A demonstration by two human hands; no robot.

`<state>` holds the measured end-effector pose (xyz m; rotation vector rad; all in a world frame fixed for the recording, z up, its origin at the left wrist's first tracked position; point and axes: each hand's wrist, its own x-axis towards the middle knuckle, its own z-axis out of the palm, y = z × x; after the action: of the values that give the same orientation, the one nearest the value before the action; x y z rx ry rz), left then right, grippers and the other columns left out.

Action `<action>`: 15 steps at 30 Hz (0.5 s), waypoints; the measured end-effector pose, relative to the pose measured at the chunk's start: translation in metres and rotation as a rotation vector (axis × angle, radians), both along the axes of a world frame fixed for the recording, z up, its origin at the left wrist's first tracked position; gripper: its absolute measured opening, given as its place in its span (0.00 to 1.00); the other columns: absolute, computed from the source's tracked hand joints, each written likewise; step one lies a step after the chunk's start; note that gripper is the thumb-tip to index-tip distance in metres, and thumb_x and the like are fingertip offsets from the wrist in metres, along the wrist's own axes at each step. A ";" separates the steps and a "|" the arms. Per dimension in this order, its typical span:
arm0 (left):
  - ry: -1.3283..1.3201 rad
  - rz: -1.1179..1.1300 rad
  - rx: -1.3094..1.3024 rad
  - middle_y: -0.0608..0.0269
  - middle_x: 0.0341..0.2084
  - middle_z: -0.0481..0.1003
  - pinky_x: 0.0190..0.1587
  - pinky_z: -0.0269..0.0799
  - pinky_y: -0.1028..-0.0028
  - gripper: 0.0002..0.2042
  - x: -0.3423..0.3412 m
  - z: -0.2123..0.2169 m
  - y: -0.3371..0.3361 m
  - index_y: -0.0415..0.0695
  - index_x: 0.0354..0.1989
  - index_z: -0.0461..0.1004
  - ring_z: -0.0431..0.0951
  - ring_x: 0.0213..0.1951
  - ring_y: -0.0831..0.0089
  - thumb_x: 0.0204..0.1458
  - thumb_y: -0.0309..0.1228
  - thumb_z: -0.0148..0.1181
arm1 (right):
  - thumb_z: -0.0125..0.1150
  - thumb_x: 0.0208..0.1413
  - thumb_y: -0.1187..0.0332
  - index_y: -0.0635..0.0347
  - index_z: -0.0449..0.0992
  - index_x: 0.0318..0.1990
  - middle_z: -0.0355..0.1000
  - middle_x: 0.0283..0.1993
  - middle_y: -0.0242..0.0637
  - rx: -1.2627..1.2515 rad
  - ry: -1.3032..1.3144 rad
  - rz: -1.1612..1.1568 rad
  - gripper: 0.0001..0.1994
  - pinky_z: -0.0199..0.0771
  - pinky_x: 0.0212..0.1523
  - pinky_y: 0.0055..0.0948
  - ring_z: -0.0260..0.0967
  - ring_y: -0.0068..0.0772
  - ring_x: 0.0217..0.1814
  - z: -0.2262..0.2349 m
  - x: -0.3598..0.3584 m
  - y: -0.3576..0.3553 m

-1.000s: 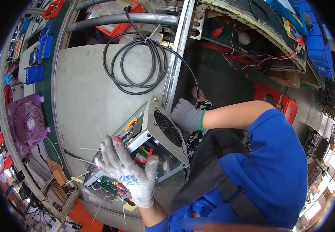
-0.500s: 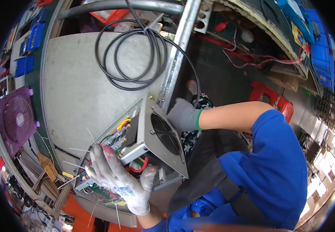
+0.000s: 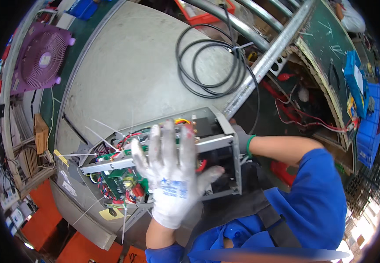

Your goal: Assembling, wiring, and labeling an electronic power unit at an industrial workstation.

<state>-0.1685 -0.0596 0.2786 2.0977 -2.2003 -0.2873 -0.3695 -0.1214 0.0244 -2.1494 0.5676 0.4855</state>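
Landmark: the open metal chassis (image 3: 218, 143), at the near side of the pale bench (image 3: 124, 65). Left hand (image 3: 170, 175), in a white glove, was laid across the chassis' upper bar, fingers spread, grip released; palm contact unclear. Right hand (image 3: 244, 139), in a grey glove, was at the chassis' right end, mostly hidden behind it; can't tell whether its grip was grasping anything.

Work state, judged by look: part-built. Already in the chassis: green circuit board (image 3: 120, 182) at its left half, yellow wires (image 3: 182, 121) along its far side, red wire (image 3: 202, 165) right of the left hand. Not done: sides facing the camera had no cover; white cable ties (image 3: 102, 139) stuck out left of the chassis with long, untrimmed tails. Whether all wiring was connected couldn't be made out.

Coiled black cable (image 3: 237, 65) lay beyond the chassis; one run dropped over the metal rail (image 3: 269, 59) to near the chassis' right end, its end out of sight. Yellow tag (image 3: 111, 214) hung just below the chassis' left part. Purple fan (image 3: 45, 60) stood well apart, far left of the chassis.
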 end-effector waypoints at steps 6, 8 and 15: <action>0.098 0.066 -0.009 0.42 0.65 0.61 0.69 0.38 0.33 0.49 0.003 -0.001 0.000 0.43 0.67 0.63 0.57 0.68 0.44 0.37 0.60 0.71 | 0.61 0.54 0.48 0.59 0.80 0.50 0.80 0.44 0.47 0.908 0.634 0.161 0.25 0.76 0.52 0.37 0.79 0.49 0.49 -0.019 0.051 -0.055; 0.148 0.042 -0.037 0.44 0.65 0.62 0.68 0.40 0.34 0.49 0.004 0.000 0.001 0.43 0.67 0.64 0.59 0.67 0.46 0.37 0.59 0.71 | 0.61 0.54 0.48 0.59 0.80 0.50 0.80 0.45 0.47 0.563 0.456 0.230 0.25 0.75 0.52 0.37 0.78 0.49 0.50 0.001 0.055 -0.039; 0.299 0.025 -0.140 0.46 0.63 0.63 0.63 0.52 0.36 0.47 0.013 -0.001 0.004 0.42 0.66 0.65 0.60 0.66 0.48 0.36 0.55 0.73 | 0.61 0.54 0.49 0.59 0.80 0.50 0.80 0.45 0.47 -0.319 0.040 0.204 0.25 0.75 0.53 0.38 0.78 0.49 0.50 0.024 0.025 0.002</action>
<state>-0.1554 -0.0557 0.2778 1.8698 -1.9620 -0.4028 -0.3442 -0.1195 0.0487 -2.5224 0.4746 0.5812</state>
